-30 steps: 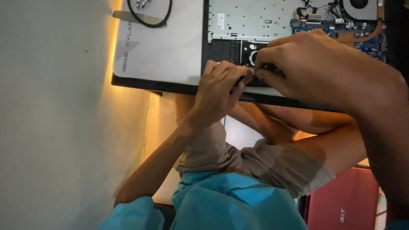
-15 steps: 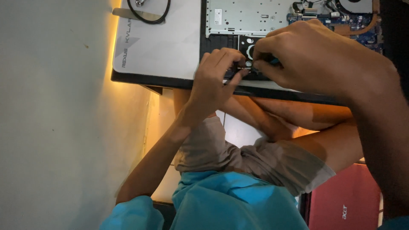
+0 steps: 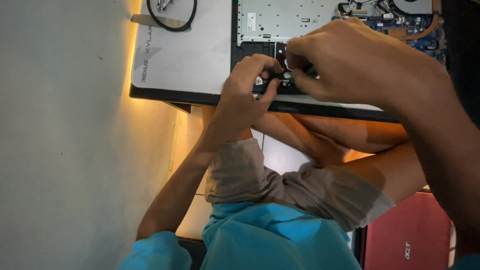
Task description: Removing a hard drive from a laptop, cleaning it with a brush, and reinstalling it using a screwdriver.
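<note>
Since a second earlier my left hand [image 3: 245, 95] had slid closer to my right hand [image 3: 350, 65], both grips pinched shut on a small black part [image 3: 282, 77] at the opened laptop [image 3: 310, 20]'s near edge on the counter [image 3: 185, 55], so the fiddling continued.

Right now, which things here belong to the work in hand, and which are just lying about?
In use: left hand and right hand, pinching a small part on the opened laptop.
Lying about: black cable loop, white mat, red laptop.
</note>
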